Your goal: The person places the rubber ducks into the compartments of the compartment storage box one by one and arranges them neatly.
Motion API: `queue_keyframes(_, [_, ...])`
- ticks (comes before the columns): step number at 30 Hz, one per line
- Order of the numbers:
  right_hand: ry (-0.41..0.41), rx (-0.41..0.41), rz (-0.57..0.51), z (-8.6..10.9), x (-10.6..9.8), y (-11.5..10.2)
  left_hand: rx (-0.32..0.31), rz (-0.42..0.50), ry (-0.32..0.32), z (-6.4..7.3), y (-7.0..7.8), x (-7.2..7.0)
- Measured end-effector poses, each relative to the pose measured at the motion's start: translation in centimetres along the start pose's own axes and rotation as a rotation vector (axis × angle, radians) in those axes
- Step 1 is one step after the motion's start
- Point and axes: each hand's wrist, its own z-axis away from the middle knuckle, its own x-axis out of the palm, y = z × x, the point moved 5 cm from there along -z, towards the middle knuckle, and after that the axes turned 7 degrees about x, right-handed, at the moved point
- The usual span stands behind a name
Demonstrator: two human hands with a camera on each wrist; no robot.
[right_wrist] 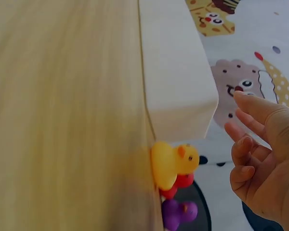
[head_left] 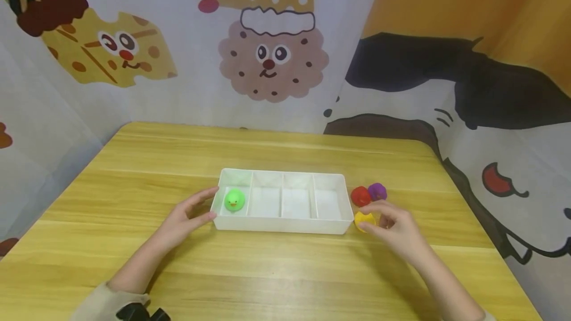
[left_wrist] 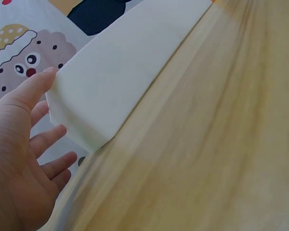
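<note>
A white tray (head_left: 283, 225) with a row of compartments lies across the wooden table. In its leftmost compartment sits a green rubber duck (head_left: 234, 201). My left hand (head_left: 182, 221) is at the tray's left end, thumb and fingertips at the end wall, fingers spread. Above a yellow rubber duck (head_left: 364, 220), beside the tray's right end, hovers my right hand (head_left: 399, 225) with loosely bent fingers. The right wrist view shows a gap between that hand and the yellow duck (right_wrist: 167, 165), which stands on the table. A red duck (head_left: 360, 196) and a purple duck (head_left: 377, 191) stand just behind.
The wooden table (head_left: 267, 281) extends around the tray on all sides. Behind it hangs a white curtain (head_left: 187, 103) printed with cartoon figures, close to the table's back edge. A black device (head_left: 138, 312) is strapped at the left wrist.
</note>
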Motion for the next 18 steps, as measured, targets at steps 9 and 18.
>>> queue_keyframes(9, [0.006, 0.053, 0.089, 0.6, -0.6, 1.8, -0.002, -0.009, 0.0, -0.1, -0.1, 0.0])
queue_keyframes(18, [-0.026, 0.081, 0.113, 0.6, -0.6, 3.4, 0.005, 0.001, 0.0, 0.0, -0.1, 0.0])
